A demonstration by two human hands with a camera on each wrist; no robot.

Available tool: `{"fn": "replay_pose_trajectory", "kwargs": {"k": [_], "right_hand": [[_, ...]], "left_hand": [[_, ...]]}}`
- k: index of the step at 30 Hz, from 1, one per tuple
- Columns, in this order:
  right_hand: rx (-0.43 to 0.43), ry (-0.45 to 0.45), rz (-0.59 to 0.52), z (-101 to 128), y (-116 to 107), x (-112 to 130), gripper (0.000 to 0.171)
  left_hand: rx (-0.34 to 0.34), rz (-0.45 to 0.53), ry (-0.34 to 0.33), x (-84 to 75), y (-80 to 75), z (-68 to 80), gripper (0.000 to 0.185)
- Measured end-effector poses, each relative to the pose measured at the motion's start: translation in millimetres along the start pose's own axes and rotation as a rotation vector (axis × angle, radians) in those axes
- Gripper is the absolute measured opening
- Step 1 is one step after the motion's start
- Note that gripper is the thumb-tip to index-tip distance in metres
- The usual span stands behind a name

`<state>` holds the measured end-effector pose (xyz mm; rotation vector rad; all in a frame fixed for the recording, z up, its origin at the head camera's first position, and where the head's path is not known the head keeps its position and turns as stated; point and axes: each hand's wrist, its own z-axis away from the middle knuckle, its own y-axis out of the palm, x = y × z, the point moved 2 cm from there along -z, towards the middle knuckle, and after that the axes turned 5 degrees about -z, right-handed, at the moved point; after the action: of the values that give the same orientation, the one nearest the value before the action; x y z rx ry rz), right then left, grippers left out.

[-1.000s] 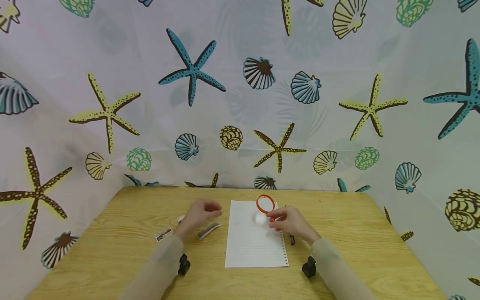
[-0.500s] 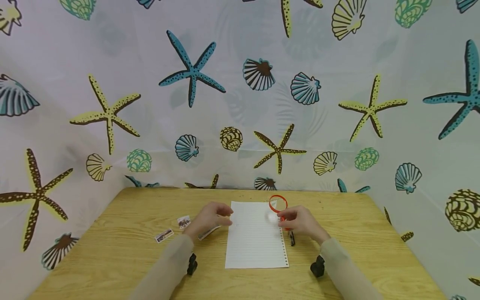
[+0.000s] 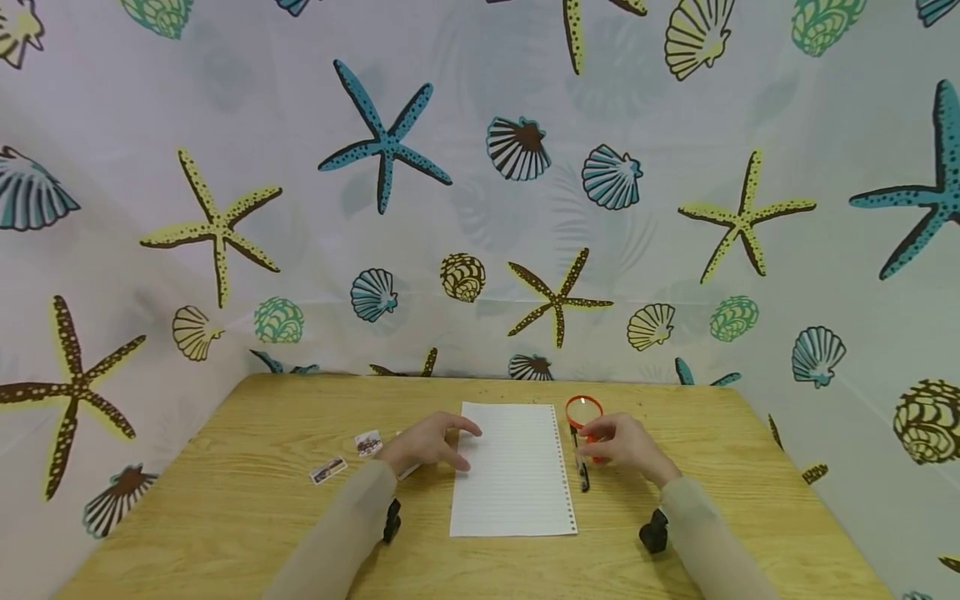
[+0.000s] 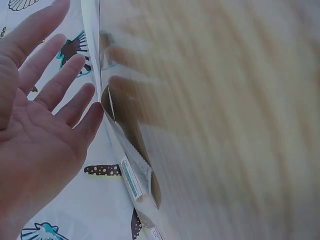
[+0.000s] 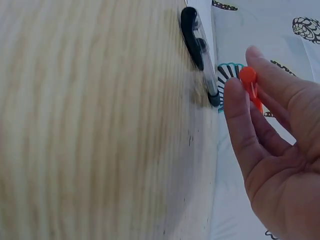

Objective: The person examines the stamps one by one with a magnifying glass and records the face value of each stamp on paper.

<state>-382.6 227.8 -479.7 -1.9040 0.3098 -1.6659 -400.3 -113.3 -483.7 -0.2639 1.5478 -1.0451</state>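
My right hand (image 3: 626,446) pinches the handle of a red magnifying glass (image 3: 584,412) between thumb and fingers, right of the lined paper sheet (image 3: 513,483). In the right wrist view the red handle end (image 5: 248,75) shows between the fingertips. Beside it lies a slim black-and-clear pen-like tool (image 3: 581,467), along the paper's punched edge. My left hand (image 3: 427,442) reaches over the paper's left edge, thumb and fingers apart and holding nothing. Seen from the left wrist, its fingers (image 4: 75,100) are loosely spread, with one fingertip close to the paper's edge.
Small printed picture slips (image 3: 327,471) lie left of the paper; another slip (image 3: 367,442) is just behind the left wrist, and one more is mostly hidden under that hand. A cloth (image 3: 465,208) with shells and starfish hangs around the wooden table (image 3: 247,517).
The right hand has carried the magnifying glass rightward from over the paper to beyond its right edge. The left hand has moved right from the slips to the paper's left edge, fingers spreading.
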Motion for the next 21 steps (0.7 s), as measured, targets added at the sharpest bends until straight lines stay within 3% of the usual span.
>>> {"fn": "replay_pose_trajectory", "kwargs": {"k": [6, 12, 21], "right_hand": [[0.017, -0.009, 0.041, 3.5, -8.2, -7.3, 0.025], [0.052, 0.002, 0.036, 9.3, -16.1, -18.7, 0.025], [0.034, 0.051, 0.019, 10.1, -20.8, -26.3, 0.027]], "left_hand": [[0.036, -0.086, -0.02, -1.5, 0.7, -2.7, 0.054], [0.044, -0.059, -0.038, -3.3, 1.7, -3.7, 0.051], [0.07, -0.063, -0.041, -3.1, 2.0, -1.9, 0.054]]}}
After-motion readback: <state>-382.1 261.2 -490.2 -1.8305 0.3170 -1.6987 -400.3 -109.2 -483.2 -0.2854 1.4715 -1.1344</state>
